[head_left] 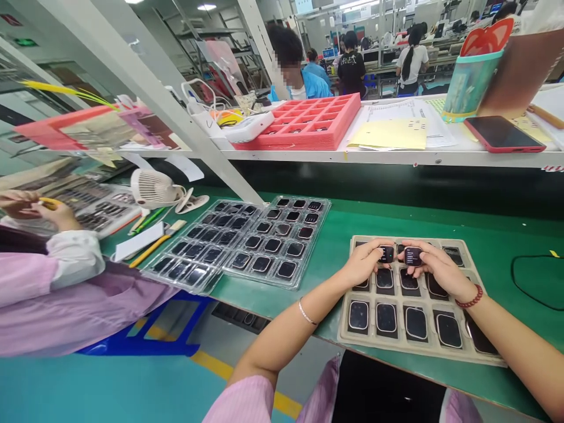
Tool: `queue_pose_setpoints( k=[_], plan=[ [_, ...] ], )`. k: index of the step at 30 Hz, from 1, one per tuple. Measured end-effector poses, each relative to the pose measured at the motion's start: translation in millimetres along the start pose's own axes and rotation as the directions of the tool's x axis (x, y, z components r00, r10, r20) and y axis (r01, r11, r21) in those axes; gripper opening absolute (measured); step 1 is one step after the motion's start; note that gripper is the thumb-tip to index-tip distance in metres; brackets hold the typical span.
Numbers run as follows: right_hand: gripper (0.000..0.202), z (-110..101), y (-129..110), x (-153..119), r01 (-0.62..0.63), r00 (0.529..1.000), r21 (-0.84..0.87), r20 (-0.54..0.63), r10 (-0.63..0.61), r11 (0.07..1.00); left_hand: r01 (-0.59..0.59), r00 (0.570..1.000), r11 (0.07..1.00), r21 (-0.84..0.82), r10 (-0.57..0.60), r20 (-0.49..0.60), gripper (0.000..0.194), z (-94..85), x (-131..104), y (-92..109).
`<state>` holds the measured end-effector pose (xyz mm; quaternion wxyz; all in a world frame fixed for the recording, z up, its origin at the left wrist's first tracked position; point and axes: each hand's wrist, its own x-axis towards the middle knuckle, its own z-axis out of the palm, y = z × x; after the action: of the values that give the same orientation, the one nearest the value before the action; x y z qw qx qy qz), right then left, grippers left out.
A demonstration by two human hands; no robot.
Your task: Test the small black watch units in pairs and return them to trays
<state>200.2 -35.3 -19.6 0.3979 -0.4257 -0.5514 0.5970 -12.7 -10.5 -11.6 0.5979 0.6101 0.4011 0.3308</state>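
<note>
My left hand [365, 262] is closed around a smartwatch body [386, 254] with a lit dark screen. Beside it, my right hand [440, 271] grips a second smartwatch body [413, 256], whose screen shows lines of small text. Both watches are held side by side, screens facing me, over the far part of a beige tray [423, 348]. Rows of square watch bodies with dark screens, such as the front-row watch [416, 323], lie in the tray's pockets. My hands and forearms hide some of the pockets.
Left of the beige tray lie two clear plastic trays [288, 283] of watch bodies. Behind is a shelf with a red compartment box [304, 138], papers and a phone [504, 134]. A white fan [154, 188] and a co-worker's hands [55, 211] are at left; a black cable [529, 288] lies right.
</note>
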Motion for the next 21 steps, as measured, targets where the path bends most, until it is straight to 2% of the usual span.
queue_pose_setpoints(
  k=[4,9,15,21],
  plan=[
    [0.044,-1.9,3.2,0.2,-0.011,1.0,0.021,-0.007,0.011,1.0,0.002,1.0,1.0,0.0,-0.002,0.007,0.039,-1.0,1.9,-2.9],
    [0.049,-0.2,0.7,0.9,-0.015,1.0,-0.04,-0.001,0.015,0.999,0.024,1.0,1.0,0.001,-0.024,0.004,0.037,-0.4,1.3,-2.1],
    [0.048,0.9,-4.3,1.0,-0.018,1.0,-0.018,0.006,0.018,1.0,0.01,1.0,0.997,-0.073,-0.008,0.03,0.047,2.6,0.5,1.1],
    [0.045,0.5,-3.1,1.4,-0.028,1.0,-0.02,-0.011,0.028,0.999,-0.077,0.997,0.994,-0.071,0.075,-0.036,0.029,1.3,2.5,-2.1]
  ],
)
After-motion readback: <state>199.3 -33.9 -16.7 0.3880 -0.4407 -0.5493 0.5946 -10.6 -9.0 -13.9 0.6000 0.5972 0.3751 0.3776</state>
